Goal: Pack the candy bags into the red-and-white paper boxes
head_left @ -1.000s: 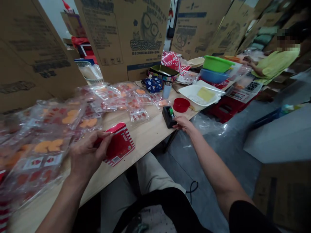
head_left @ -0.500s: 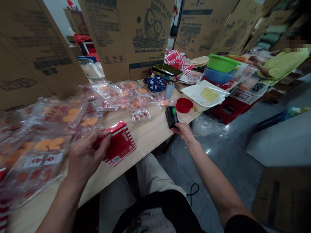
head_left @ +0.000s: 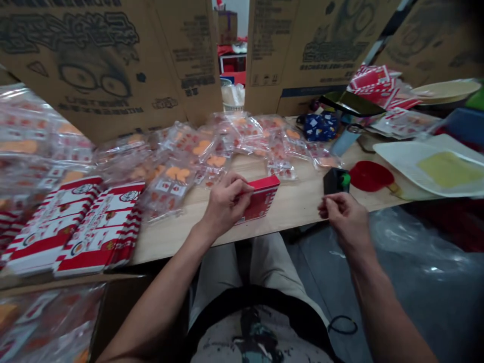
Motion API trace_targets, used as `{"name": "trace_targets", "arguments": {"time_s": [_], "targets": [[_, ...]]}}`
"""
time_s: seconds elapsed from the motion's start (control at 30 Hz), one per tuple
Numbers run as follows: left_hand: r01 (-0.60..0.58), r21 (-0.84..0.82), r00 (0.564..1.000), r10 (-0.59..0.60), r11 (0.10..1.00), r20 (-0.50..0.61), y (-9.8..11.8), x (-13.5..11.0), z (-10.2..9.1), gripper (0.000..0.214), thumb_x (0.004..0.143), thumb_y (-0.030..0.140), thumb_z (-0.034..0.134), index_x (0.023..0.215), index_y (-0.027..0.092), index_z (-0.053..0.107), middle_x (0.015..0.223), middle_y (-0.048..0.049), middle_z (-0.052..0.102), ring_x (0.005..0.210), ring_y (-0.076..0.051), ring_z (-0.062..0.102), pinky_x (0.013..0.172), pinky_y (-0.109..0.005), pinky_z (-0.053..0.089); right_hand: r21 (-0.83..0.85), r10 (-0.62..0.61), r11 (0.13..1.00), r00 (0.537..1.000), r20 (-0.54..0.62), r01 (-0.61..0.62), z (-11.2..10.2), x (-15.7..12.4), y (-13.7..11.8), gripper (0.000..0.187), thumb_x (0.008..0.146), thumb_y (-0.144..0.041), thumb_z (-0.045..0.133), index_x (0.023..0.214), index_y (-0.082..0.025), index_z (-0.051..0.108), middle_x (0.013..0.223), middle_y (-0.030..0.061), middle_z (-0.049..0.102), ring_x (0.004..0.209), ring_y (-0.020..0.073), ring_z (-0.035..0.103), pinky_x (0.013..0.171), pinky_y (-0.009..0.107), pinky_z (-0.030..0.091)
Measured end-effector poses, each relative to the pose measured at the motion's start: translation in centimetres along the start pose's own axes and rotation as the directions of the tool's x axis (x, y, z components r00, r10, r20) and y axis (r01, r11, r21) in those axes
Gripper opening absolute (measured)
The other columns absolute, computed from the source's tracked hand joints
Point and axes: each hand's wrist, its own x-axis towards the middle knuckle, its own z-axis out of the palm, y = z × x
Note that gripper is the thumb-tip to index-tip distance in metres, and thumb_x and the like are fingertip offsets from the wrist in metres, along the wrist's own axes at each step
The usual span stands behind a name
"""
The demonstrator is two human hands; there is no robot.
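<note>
My left hand (head_left: 229,204) pinches the upper edge of a red box (head_left: 259,201) with white stripes, which stands tilted on the wooden table (head_left: 204,217). In front of the black tape dispenser (head_left: 335,182), which has a green roll, my right hand (head_left: 348,214) is closed, thumb against fingertips. Anything in that pinch is too small to make out; a strip of tape does not show clearly. Clear plastic packets (head_left: 177,176) with orange and red pieces lie behind and to the left of the box.
Stacks of flat red-and-white boxes (head_left: 102,227) lie at the left. An open carton (head_left: 124,302) holding packets is at lower left. A red dish (head_left: 370,175), a white tray (head_left: 397,151) and a blue bottle (head_left: 346,138) stand at the right. Large cardboard (head_left: 159,65) walls the back.
The view has swung left. My left hand now holds the red box more upright. My right hand has drawn back from the dispenser's base and closed into a pinch in front of it.
</note>
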Motion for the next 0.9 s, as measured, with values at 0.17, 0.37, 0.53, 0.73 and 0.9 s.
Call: {"name": "trace_targets", "arguments": {"time_s": [0.17, 0.37, 0.53, 0.73, 0.9], "targets": [[0.005, -0.02, 1.0, -0.005, 1.0, 0.013, 0.6, -0.5, -0.1, 0.015, 0.091, 0.008, 0.053, 0.098, 0.018, 0.06, 0.098, -0.0062, 0.064, 0.095, -0.018, 0.062, 0.085, -0.033, 0.052, 0.273, -0.063, 0.961, 0.931, 0.36, -0.04, 7.2, -5.4, -7.7, 0.027, 0.088, -0.031, 0.065, 0.111, -0.018, 0.07, 0.059, -0.005, 0.059, 0.049, 0.0079, 0.048, 0.046, 0.02, 0.039], [0.126, -0.116, 0.992, -0.128, 0.985, -0.01, 0.7, -1.1, 0.1, 0.03, 0.093, 0.016, 0.056, 0.12, 0.022, 0.044, 0.107, -0.0065, 0.061, 0.095, -0.017, 0.065, 0.081, -0.031, 0.055, 0.382, 0.034, 0.897, 0.896, 0.443, -0.222, 10.9, -5.5, -9.2, 0.085, 0.083, -0.035, 0.067, 0.158, -0.015, 0.032, 0.056, -0.0077, 0.062, 0.042, 0.009, 0.048, 0.042, 0.021, 0.041], [0.122, -0.125, 0.992, -0.123, 0.985, 0.001, 0.7, -1.3, 0.1, 0.026, 0.094, 0.018, 0.057, 0.116, 0.021, 0.043, 0.105, -0.0057, 0.059, 0.091, -0.015, 0.064, 0.079, -0.03, 0.054, 0.375, 0.085, 0.887, 0.893, 0.442, -0.27, 11.9, -4.8, -8.3, 0.098, 0.078, -0.037, 0.069, 0.16, -0.009, 0.023, 0.053, -0.008, 0.062, 0.037, 0.0096, 0.049, 0.039, 0.021, 0.041], [-0.015, -0.004, 0.997, 0.015, 1.0, 0.072, 0.7, -0.8, -0.6, 0.012, 0.097, 0.013, 0.05, 0.106, 0.019, 0.055, 0.097, -0.0061, 0.059, 0.091, -0.018, 0.058, 0.082, -0.033, 0.051, 0.332, 0.088, 0.913, 0.908, 0.409, -0.237, 12.8, -4.5, -7.5, 0.094, 0.081, -0.034, 0.064, 0.16, -0.008, 0.022, 0.051, -0.0075, 0.062, 0.039, 0.013, 0.053, 0.038, 0.021, 0.042], [-0.047, -0.012, 0.995, 0.048, 0.999, 0.084, 0.6, -0.4, -0.9, 0.017, 0.097, 0.011, 0.048, 0.105, 0.018, 0.062, 0.096, -0.0069, 0.061, 0.093, -0.018, 0.058, 0.082, -0.032, 0.051, 0.329, 0.124, 0.904, 0.903, 0.411, -0.274, 13.0, -4.5, -7.4, 0.093, 0.081, -0.033, 0.064, 0.16, -0.009, 0.021, 0.049, -0.0076, 0.06, 0.039, 0.0141, 0.053, 0.038, 0.022, 0.042]]}}
